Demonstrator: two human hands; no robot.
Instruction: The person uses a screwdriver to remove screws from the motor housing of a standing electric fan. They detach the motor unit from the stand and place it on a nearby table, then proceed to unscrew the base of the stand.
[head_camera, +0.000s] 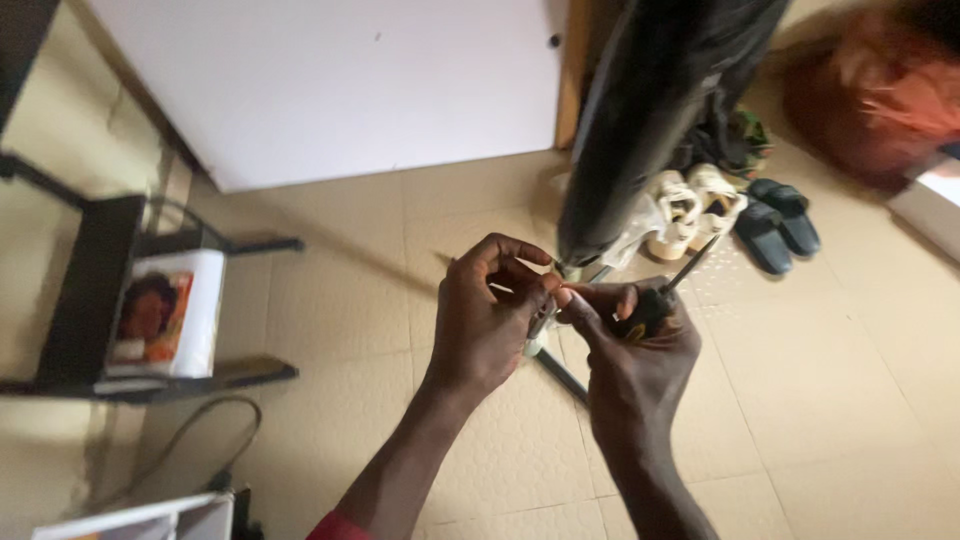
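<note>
My left hand (487, 315) and my right hand (635, 345) meet over a tiled floor. The right hand grips a screwdriver (672, 288) with a dark handle; its metal shaft sticks up and to the right. The fingertips of both hands pinch a small pale part (545, 318) between them, too small to make out. A tall black cylinder-shaped object (650, 110) stands just beyond the hands. A dark rod (562, 374) runs along the floor below them.
A white door or panel (330, 80) stands at the back. White sandals (695, 205) and dark slippers (778, 222) lie to the right, near an orange bag (880, 90). A black shelf (100, 290) at left holds a white box with a picture (165, 315). A cable (200, 430) lies below.
</note>
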